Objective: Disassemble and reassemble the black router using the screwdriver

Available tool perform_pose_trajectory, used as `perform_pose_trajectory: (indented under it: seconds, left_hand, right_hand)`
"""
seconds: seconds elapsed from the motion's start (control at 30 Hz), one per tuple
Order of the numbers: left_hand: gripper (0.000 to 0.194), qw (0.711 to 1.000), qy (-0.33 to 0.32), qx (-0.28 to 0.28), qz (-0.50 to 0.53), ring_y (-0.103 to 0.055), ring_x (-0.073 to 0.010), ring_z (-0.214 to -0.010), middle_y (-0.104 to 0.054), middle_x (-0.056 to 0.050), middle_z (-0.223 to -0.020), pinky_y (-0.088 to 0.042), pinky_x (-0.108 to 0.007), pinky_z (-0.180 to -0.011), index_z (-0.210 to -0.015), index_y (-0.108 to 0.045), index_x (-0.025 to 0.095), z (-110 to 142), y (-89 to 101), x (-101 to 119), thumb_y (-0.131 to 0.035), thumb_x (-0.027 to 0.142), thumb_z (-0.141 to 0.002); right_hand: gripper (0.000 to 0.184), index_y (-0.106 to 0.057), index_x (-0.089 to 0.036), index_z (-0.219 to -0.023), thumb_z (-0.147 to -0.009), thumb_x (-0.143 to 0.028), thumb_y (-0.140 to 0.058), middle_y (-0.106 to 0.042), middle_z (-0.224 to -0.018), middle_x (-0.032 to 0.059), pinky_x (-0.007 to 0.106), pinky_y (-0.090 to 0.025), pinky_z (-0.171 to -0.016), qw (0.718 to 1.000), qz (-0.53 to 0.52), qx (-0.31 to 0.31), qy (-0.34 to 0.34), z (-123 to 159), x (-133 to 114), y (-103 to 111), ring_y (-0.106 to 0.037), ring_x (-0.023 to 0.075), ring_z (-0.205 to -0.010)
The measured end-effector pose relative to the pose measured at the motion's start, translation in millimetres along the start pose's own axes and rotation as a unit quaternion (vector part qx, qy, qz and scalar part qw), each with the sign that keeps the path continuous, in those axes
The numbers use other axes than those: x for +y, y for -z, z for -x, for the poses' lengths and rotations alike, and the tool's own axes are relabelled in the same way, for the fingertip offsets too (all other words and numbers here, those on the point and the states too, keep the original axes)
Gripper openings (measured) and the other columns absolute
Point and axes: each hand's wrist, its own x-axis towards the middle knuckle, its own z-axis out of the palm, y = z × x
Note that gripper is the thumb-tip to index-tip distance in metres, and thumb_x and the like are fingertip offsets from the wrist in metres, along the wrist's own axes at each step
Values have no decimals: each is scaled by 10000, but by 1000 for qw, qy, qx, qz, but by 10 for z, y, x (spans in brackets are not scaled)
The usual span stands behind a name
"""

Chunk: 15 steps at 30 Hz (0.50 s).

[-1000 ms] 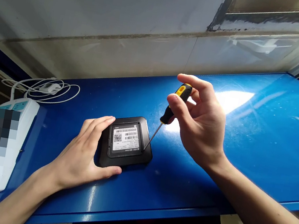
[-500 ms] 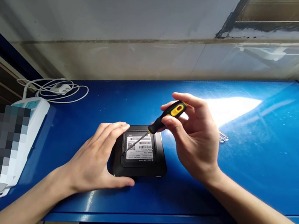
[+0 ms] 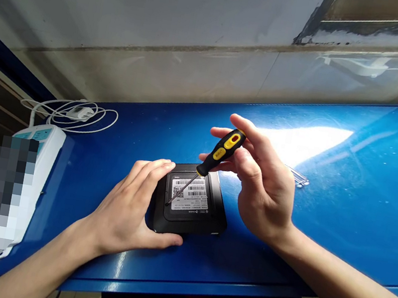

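From the black box [image 3: 216,213] on the blue worktop [image 3: 139,139], a white power strip [image 3: 55,145] sits at 9 o'clock and a coiled white cable [image 3: 105,130] at 10. The left hand [image 3: 123,212] clamps the box's 9 o'clock side, thumb at the near edge. The screwdriver [image 3: 220,152] slants down to the label's lower-left corner, its handle pinched in the right hand [image 3: 265,196] at 2 o'clock. Beyond lies a partly hidden item [image 3: 301,180], seemingly metal.
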Motion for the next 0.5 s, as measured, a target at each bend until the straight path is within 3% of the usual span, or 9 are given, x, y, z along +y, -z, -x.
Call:
perform_pose_trajectory:
  seconds: [0.07,0.27,0.5]
  left_hand:
    - [1131,1000,-2,1,0,-476,-402,-1389,-508,-169,-1538,-514,-598,-1114,-1574,-295,249,4,3,0,-856,702,-703]
    - [1135,1000,-3,1,1,-473,-410,-1393,-501,-172,-1541,-514,-611,-1107,-1575,-279,261,12,-6,-9,-867,685,-701]
    - [1125,1000,0,-2,10,-476,-413,-1391,-497,-159,-1546,-510,-607,-1111,-1578,-277,286,11,-7,-25,-874,666,-704]
  right_hand:
    - [337,-577,-316,-1402,-1071,-350,-524,-720,-1299,60,363,-708,-770,1000,2,3,10,-5,8,3,-778,181,-888]
    - [278,-651,-308,-1287,-1018,-377,-642,-696,-889,-1,325,-678,-648,999,35,24,29,-36,-2,-1,-690,139,-650]
    - [349,-566,-283,-1391,-1051,-364,-572,-720,-1208,50,321,-691,-752,1000,-19,-8,2,-34,21,8,-764,162,-891]
